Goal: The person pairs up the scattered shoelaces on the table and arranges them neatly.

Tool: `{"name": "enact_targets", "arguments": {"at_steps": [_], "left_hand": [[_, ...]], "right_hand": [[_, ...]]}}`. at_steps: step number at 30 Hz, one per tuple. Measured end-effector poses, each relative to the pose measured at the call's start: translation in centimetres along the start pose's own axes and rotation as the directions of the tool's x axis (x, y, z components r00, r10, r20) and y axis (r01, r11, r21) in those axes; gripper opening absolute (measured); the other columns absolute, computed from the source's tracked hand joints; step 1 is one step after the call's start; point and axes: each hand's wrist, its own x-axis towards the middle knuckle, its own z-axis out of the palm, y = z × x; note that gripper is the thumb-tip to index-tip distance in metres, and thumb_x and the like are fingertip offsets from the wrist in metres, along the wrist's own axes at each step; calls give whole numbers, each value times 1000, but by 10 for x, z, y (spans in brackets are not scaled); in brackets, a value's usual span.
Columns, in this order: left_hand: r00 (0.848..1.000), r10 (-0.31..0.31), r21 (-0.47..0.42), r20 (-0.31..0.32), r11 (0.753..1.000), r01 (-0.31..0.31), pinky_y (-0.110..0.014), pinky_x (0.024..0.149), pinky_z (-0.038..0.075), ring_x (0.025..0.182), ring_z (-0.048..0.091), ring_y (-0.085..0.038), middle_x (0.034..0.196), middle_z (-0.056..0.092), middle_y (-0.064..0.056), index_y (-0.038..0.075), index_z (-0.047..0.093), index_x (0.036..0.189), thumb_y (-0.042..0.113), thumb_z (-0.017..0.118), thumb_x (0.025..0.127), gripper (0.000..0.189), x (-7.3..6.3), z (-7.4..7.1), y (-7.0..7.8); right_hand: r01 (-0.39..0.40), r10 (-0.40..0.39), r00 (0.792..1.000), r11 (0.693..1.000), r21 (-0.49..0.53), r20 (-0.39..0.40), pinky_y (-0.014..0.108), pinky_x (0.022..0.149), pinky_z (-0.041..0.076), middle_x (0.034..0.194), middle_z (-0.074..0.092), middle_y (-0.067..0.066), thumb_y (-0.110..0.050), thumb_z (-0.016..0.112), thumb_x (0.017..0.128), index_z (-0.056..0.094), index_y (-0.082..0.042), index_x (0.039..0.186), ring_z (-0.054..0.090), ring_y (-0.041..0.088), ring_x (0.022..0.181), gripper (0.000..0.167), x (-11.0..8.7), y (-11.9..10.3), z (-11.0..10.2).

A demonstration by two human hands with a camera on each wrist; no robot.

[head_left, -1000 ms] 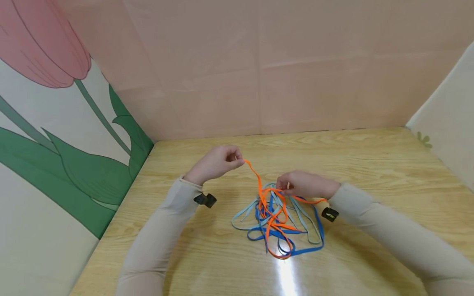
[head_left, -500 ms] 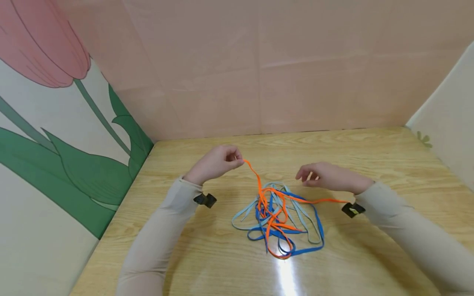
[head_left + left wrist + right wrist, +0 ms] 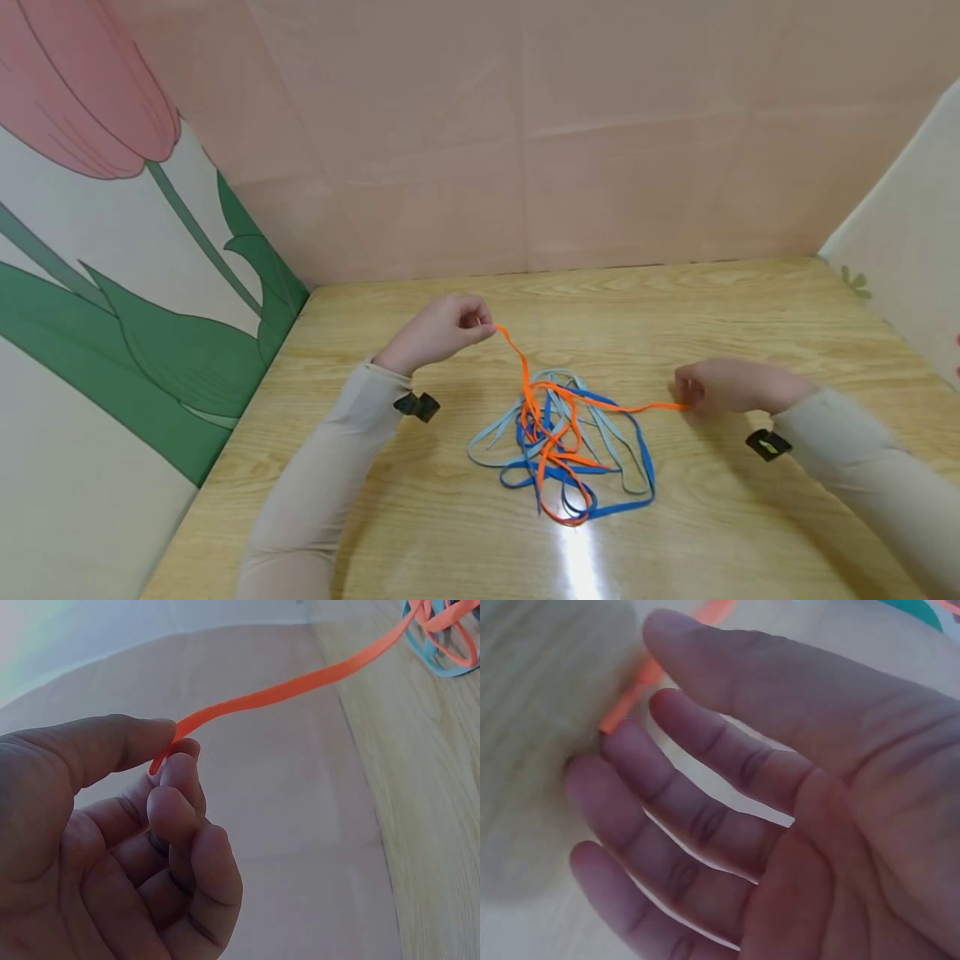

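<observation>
My left hand (image 3: 438, 333) pinches one end of an orange shoelace (image 3: 277, 692) between thumb and fingers, off the tabletop. From there the lace slopes down into a loose tangle with a blue shoelace (image 3: 626, 507) and a light blue shoelace (image 3: 491, 463). To the right, my right hand (image 3: 738, 385) is at the orange lace's other end. In the right wrist view its thumb and fingers are spread apart, and the orange lace end (image 3: 622, 710) lies by the fingertips, not gripped.
The tangle lies on a wood-grain table (image 3: 420, 517). A pink wall covering (image 3: 525, 150) stands along the back edge. A panel with a printed tulip (image 3: 90, 92) borders the left, a pale panel (image 3: 907, 225) the right.
My right hand has moved right, away from over the tangle, and lowered to the orange lace's right-hand end. The left hand has stayed put with its pinch.
</observation>
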Motion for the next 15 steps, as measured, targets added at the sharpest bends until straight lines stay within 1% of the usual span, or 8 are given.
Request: {"name": "enact_targets", "arguments": {"at_steps": [3, 6, 10, 13, 15], "left_hand": [[1000, -2, -2, 1, 1000, 2, -27, 56, 40, 63, 48, -14, 75, 58, 0, 16, 63, 88, 28, 61, 96, 15, 1, 0, 0], [1000, 1, -4, 0, 1000, -1, -27, 56, 40, 63, 47, -13, 74, 57, 0, 16, 63, 88, 27, 61, 96, 14, 2, 1, 1], [1000, 15, -4, 6, 1000, -15, -26, 57, 40, 63, 48, -13, 74, 57, 0, 15, 63, 87, 26, 62, 96, 14, 3, 2, 4], [1000, 22, 4, 11, 1000, -22, -26, 57, 40, 64, 48, -12, 74, 57, 1, 15, 63, 87, 27, 62, 96, 14, 4, 3, 5], [1000, 28, 13, 12, 1000, -28, -25, 57, 40, 63, 48, -11, 73, 57, 1, 16, 62, 87, 28, 62, 96, 14, 5, 3, 7]], "right_hand": [[12, -12, 1000, 1000, 6, -14, 23, 60, 36, 76, 50, -6, -6, 74, 77, 55, -13, 83, 44, 9, 69, 21, 1, 2, 5], [20, -21, 999, 999, -28, -41, 21, 59, 35, 73, 48, -8, -3, 71, 77, 55, -16, 79, 42, 7, 67, 20, 4, 1, 7], [32, -36, 998, 997, -68, -57, 21, 58, 34, 72, 47, -8, -4, 68, 82, 54, -16, 78, 41, 6, 65, 18, 6, -3, 7], [60, -67, 994, 995, -75, -88, 21, 56, 34, 72, 46, -7, -4, 66, 86, 52, -15, 79, 40, 6, 63, 18, 7, -7, 3], [86, -95, 988, 993, -78, -122, 21, 56, 34, 72, 46, -7, -3, 65, 87, 52, -15, 80, 40, 5, 63, 19, 8, -10, 0]]}}
